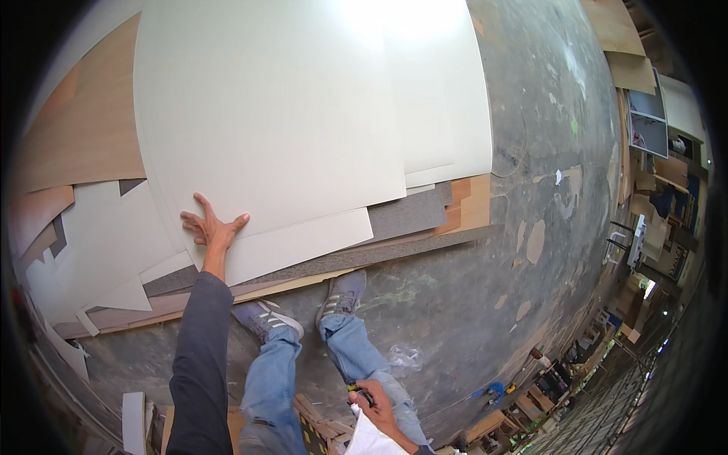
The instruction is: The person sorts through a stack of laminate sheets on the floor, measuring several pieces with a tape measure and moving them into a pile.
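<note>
My left hand point(212, 230) lies with fingers spread on a large white sheet point(280, 114), close to its near left corner. More white sheets lie under it, one narrow strip point(303, 246) showing along the near edge. My right hand point(377, 407) is low in the view, in front of my right leg, closed around a small black-and-yellow tool point(353, 387). Most of that tool is hidden by the fingers, so its kind is unclear. Something white, like cloth point(369, 438), hangs just below this hand.
Grey and wood-toned boards point(413, 216) stick out beneath the white sheets. Brown panels point(91, 114) lie at the far left. My shoes point(343, 294) stand on the worn grey floor point(546, 250) beside the stack. Clear plastic point(406, 358) lies near my right leg. Shelves and clutter line the right.
</note>
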Available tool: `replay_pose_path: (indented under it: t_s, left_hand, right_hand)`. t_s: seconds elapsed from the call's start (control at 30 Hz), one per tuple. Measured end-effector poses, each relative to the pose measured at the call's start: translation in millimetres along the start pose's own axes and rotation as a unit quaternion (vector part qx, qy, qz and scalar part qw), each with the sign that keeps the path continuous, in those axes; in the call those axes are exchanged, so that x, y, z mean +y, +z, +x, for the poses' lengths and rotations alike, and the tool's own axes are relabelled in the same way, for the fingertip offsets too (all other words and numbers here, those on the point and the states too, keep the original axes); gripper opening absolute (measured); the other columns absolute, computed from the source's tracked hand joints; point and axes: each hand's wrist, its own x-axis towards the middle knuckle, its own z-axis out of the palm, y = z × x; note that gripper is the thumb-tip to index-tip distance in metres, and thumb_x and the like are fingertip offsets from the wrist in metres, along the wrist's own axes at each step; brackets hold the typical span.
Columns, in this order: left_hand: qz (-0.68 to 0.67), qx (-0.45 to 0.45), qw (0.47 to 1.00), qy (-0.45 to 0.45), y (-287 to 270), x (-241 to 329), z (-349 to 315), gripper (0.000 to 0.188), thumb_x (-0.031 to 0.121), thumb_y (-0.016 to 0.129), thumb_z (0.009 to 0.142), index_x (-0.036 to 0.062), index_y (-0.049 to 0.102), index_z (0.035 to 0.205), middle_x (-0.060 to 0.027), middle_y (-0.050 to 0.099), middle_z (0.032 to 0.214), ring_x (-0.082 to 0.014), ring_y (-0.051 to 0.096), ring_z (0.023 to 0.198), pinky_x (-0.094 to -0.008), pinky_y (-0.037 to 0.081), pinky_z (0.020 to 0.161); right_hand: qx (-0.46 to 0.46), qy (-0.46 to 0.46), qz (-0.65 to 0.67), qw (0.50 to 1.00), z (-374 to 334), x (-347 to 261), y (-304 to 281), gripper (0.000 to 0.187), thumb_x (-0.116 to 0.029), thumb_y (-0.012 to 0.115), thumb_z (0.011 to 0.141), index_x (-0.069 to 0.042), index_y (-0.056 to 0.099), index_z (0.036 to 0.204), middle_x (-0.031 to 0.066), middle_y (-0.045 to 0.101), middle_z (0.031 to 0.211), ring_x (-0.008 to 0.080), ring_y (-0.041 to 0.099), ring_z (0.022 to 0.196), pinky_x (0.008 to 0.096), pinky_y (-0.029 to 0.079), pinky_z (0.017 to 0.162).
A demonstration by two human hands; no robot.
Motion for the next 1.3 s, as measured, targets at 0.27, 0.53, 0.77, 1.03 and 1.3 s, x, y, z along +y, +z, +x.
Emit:
replay_pose_path:
  t_s: [0.27, 0.53, 0.77, 1.03, 1.3]
  left_hand:
    - [0.052, -0.088, 0.976, 0.191, 34.3, 79.4, -58.5, 0.114, 0.037, 0.082, 0.062, 0.0331, 0.008, 0.148, -0.0147, -0.020, 0.152, -0.0537, -0.019, 0.133, -0.0647, 0.007, 0.108]
    - [-0.136, -0.310, 0.872, 0.353, 11.4, 83.6, -85.9, 0.076, 0.041, 0.072, 0.074, 0.0083, 0.043, 0.137, -0.0202, 0.041, 0.139, -0.0357, 0.033, 0.132, -0.0404, 0.028, 0.109]
    - [-0.403, -0.392, 0.827, 0.020, 4.0, -76.7, -199.3, 0.067, 0.042, 0.063, 0.086, 0.0012, 0.044, 0.135, -0.0185, 0.053, 0.129, -0.0294, 0.055, 0.114, -0.0362, 0.043, 0.094]
    - [-0.562, -0.384, 0.716, -0.156, -52.0, -182.0, -309.9, 0.076, 0.055, 0.054, 0.087, 0.0032, 0.036, 0.139, -0.0183, 0.045, 0.135, -0.0339, 0.046, 0.124, -0.0457, 0.039, 0.098]
    - [-0.642, -0.442, 0.614, -0.125, -110.0, -222.5, -289.2, 0.063, 0.052, 0.052, 0.089, 0.0048, 0.046, 0.131, -0.0110, 0.057, 0.117, -0.0213, 0.057, 0.103, -0.0332, 0.047, 0.083]
  right_hand:
    - [-0.039, 0.082, 0.072, 0.993, 14.9, 2.3, 9.1, 0.026, -0.019, 0.063, 0.089, -0.001, 0.059, 0.108, 0.0058, 0.054, 0.093, 0.0138, 0.051, 0.086, 0.0265, 0.043, 0.077]
    - [-0.053, 0.116, 0.064, 0.990, 36.0, 15.7, 5.0, 0.042, -0.026, 0.067, 0.086, -0.005, 0.053, 0.119, 0.0046, 0.051, 0.094, 0.0114, 0.052, 0.072, 0.0239, 0.044, 0.052]
    - [-0.096, 0.062, -0.068, 0.991, 41.1, 2.3, 10.4, 0.069, -0.035, 0.072, 0.080, -0.010, 0.037, 0.134, 0.0107, 0.050, 0.100, 0.0183, 0.056, 0.079, 0.0281, 0.046, 0.054]
    - [-0.209, 0.044, -0.186, 0.959, 44.5, -28.5, 36.8, 0.056, -0.028, 0.069, 0.083, -0.005, 0.043, 0.128, 0.0146, 0.053, 0.111, 0.0213, 0.058, 0.088, 0.0312, 0.051, 0.064]
    - [-0.311, -0.119, -0.212, 0.919, -4.7, -78.2, 169.5, 0.060, -0.014, 0.072, 0.081, -0.001, 0.037, 0.128, 0.0149, 0.055, 0.110, 0.0211, 0.059, 0.091, 0.0296, 0.054, 0.065]
